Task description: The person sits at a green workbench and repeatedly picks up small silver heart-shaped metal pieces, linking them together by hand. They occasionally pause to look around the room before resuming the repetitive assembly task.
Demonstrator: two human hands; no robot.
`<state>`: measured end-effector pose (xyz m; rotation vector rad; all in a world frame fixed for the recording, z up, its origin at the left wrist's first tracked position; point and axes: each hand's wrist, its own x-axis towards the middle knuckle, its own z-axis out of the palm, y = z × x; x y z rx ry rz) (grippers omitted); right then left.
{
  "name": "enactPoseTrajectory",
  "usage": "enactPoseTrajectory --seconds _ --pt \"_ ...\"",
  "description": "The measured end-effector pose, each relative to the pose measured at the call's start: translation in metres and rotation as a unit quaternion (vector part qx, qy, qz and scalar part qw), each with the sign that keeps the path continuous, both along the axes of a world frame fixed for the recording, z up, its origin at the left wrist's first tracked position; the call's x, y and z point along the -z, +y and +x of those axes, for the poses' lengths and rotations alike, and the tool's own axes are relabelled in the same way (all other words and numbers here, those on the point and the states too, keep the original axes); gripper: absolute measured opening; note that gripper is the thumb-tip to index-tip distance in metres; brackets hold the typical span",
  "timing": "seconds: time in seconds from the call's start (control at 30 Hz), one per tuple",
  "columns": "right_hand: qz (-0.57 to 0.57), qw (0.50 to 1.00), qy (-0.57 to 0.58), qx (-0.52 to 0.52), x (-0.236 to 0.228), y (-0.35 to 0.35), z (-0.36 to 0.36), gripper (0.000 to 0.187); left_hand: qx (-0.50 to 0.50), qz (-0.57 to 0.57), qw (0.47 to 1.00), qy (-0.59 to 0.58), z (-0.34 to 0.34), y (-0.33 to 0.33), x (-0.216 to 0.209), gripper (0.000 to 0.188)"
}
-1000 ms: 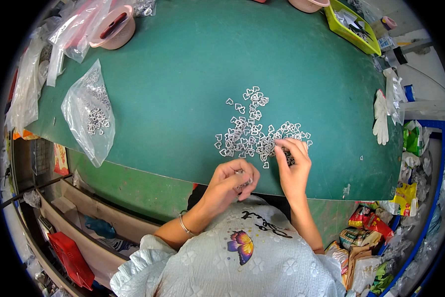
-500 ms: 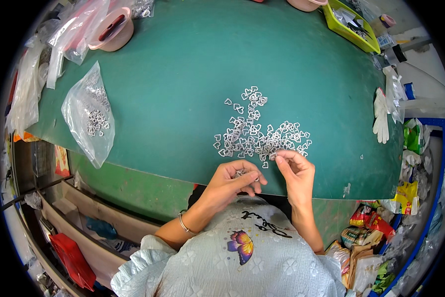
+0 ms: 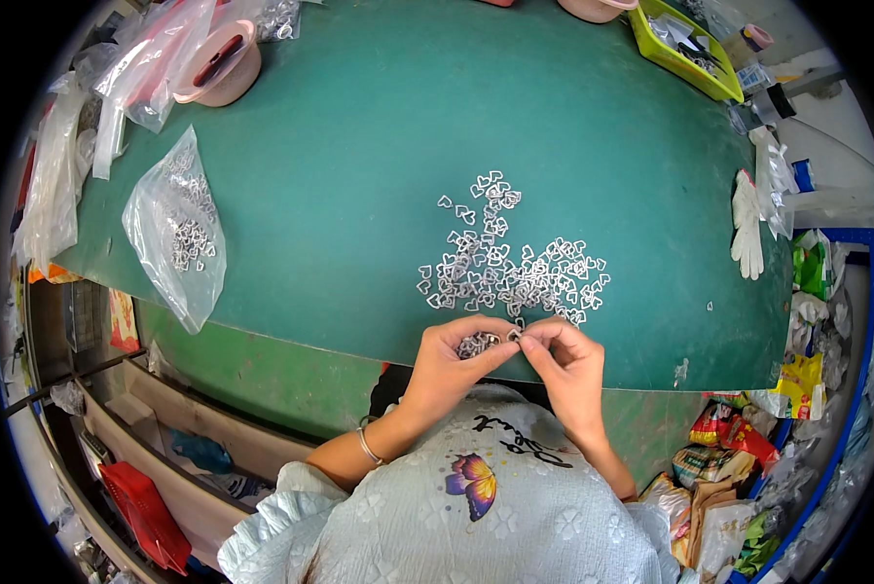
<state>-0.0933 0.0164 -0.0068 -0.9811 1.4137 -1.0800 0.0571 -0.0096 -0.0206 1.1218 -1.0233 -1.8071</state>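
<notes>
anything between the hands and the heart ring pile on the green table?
Nothing visible. The left hand and right hand meet at the near table edge, fingertips pinching small rings together. The heart ring pile starts right beyond them on bare green surface.

The left hand (image 3: 454, 352) is cupping a small bunch of silver heart-shaped pieces (image 3: 476, 343) at the near edge of the green desk (image 3: 359, 146). The right hand (image 3: 565, 356) is meeting it, fingertips pinching one piece between the two hands. Just beyond them a loose pile of hearts (image 3: 510, 268) is lying spread on the desk. A clear bag of hearts (image 3: 177, 229) is lying well to the left, and a white glove (image 3: 746, 226) is resting near the right edge.
</notes>
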Motion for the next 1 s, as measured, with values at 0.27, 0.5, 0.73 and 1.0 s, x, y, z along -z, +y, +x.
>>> enactPoseTrajectory --seconds 0.27,0.5,0.73,1.0 --pt "-0.224 0.939 0.258 -0.047 -0.009 -0.007 0.005 0.015 0.021 0.112 0.989 0.098 0.004 0.000 -0.003 0.019" --pt "-0.189 0.936 0.296 0.012 0.008 -0.019 -0.009 0.016 -0.015 0.160 0.974 0.158 0.006 0.004 0.009 0.020" --pt "-0.227 0.857 0.463 -0.019 0.029 -0.029 -0.016 0.017 -0.033 0.203 0.962 0.178 0.006 0.001 0.002 0.020" --pt "-0.225 0.846 0.483 -0.013 0.026 -0.027 -0.016 0.015 -0.033 0.212 0.950 0.227 0.008 0.002 0.013 0.021"
